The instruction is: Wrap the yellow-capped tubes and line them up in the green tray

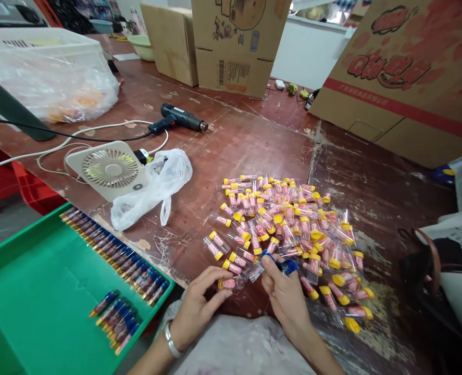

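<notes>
Many clear tubes with yellow caps and pink contents (pixel 289 213) lie in a loose pile on the reddish-brown table (pixel 231 140). At the pile's near left edge, my left hand (pixel 205 302), with a silver bracelet at the wrist, has its thumb and fingers around one yellow-capped tube (pixel 228 284). My right hand (pixel 283 289) is closed on blue printed wrappers (pixel 286 266), whose clear end points toward the left hand. To the left, a green tray (pixel 31 291) bears a long row of blue-wrapped tubes (pixel 117 250) and a smaller group of them (pixel 117 320).
A small fan (pixel 111 169), a white plastic bag (pixel 152 187) and a heat gun (pixel 179 119) with cords lie left of the pile. Cardboard boxes (pixel 234 52) stand at the back, and another (pixel 402 78) at the right. A bagged white crate (pixel 47 73) is at the far left.
</notes>
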Demonstrator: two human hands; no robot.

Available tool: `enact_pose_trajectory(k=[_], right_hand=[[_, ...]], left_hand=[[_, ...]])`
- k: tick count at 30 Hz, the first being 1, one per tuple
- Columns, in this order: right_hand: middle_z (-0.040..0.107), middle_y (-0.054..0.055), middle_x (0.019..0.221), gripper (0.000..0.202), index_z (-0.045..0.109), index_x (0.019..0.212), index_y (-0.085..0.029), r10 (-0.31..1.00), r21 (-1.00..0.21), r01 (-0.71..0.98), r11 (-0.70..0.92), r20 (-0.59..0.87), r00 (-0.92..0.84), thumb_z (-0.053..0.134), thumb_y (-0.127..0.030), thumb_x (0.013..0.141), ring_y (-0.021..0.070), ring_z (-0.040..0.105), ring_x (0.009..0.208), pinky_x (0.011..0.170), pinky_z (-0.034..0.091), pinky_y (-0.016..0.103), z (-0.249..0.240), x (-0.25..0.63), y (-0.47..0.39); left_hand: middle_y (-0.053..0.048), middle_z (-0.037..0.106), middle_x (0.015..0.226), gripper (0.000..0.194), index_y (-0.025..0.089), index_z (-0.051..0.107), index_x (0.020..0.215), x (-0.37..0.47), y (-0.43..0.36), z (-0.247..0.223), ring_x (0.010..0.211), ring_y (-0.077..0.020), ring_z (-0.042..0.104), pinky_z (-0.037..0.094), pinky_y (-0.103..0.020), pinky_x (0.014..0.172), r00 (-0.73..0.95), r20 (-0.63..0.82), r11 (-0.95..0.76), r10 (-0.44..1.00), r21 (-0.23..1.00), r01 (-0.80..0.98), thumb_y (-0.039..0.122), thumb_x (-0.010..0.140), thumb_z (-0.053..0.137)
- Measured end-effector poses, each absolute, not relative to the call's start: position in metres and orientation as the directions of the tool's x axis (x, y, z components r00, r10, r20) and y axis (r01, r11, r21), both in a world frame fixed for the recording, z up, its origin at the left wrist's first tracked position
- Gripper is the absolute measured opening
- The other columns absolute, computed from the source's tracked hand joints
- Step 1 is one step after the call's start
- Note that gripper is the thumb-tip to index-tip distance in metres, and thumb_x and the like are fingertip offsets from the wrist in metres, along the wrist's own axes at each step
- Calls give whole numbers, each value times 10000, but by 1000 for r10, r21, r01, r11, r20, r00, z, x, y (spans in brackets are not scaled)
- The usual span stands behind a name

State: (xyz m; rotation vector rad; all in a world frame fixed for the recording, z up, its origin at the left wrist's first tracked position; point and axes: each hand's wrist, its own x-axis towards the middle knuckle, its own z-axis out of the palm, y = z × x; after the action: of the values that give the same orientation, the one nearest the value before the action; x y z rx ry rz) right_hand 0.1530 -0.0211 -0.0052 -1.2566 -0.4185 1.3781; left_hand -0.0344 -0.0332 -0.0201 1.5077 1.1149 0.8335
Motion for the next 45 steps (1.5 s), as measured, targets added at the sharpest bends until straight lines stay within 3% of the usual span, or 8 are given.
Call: enact_pose_trajectory(k=[4,11,23,30,45], right_hand=[[253,-115,541,404,439,653,-214,878,-834,-484,-265,-416,237,806,-373,707,71,129,470,410,120,228,-7,150,-21],[261,-115,541,424,448,642,-210,870,-825,-490,-282,-435,231,840,-370,656,61,145,455,397,124,210,-7,143,-19],[230,-115,551,453,408,622,-212,872,-825,-493,-277,-431,232,835,-353,674,58,132,466,397,122,208,-6,137,-15],[254,-113,523,427,410,608,-207,913,-860,-460,-223,-349,210,790,-352,738,64,146,458,401,124,222,-4,122,-3],[262,-115,495,356,499,626,-198,944,-852,-456,-256,-322,72,759,-398,765,62,156,437,393,126,223,-2,110,-4]], left_hand=[[-80,663,1052,173,213,671,1030,-55,-35,-24,974,-223,611,475,-323,840,290,-76,12,954,977,215,294,899,592],[-57,674,994,261,195,613,1087,-78,-23,-23,912,-203,619,501,-280,751,69,-256,250,964,964,88,367,890,596],[-43,680,961,271,210,651,1059,-77,-18,-25,826,-185,599,478,-249,680,83,-263,254,961,961,107,386,853,639],[-45,665,1000,211,220,675,1027,-66,-31,-15,905,-196,610,477,-256,773,195,-231,243,953,969,-40,309,836,679],[-28,671,879,236,211,681,1014,-53,-40,-17,817,-181,629,495,-237,677,189,-294,332,937,918,-215,317,806,718]])
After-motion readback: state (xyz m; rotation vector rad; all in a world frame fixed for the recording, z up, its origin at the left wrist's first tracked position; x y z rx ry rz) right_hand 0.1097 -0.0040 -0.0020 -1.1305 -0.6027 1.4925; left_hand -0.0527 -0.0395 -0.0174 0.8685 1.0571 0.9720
